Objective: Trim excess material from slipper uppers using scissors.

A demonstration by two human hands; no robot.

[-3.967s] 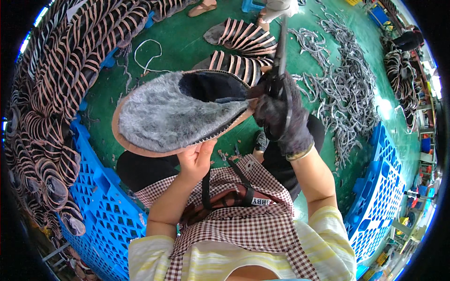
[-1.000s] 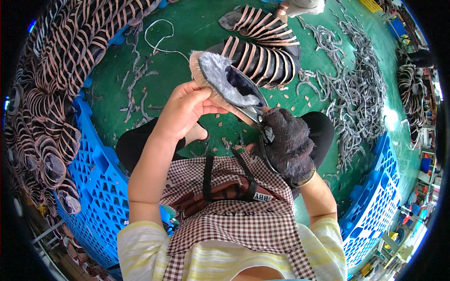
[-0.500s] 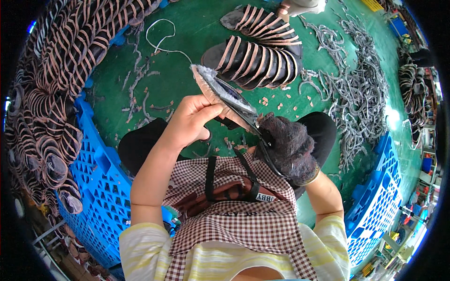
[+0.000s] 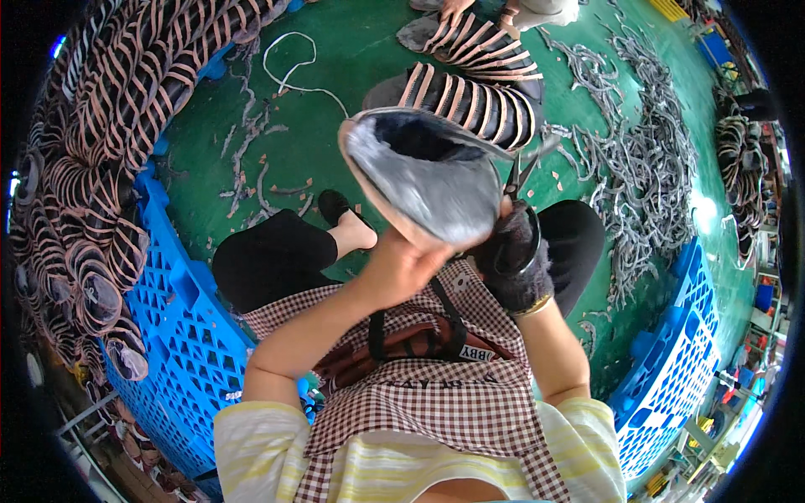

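Slipper (image 4: 428,193) clasped by left fingers (image 4: 432,264); scissors (image 4: 514,178), right fingers (image 4: 508,233).

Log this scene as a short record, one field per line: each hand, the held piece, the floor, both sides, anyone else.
Left hand: bare, gripping the slipper at its near edge
Right hand: in a dark glove, holding scissors, blades pointing away from the body
Held piece: grey inside, dark opening, somewhat blurred
Floor: green, with overlapping dark slippers, grey trimmings and a white cord
Left side: blue pallet, piled slippers
Right side: another blue pallet
Others: a co-worker's hand at the top edge
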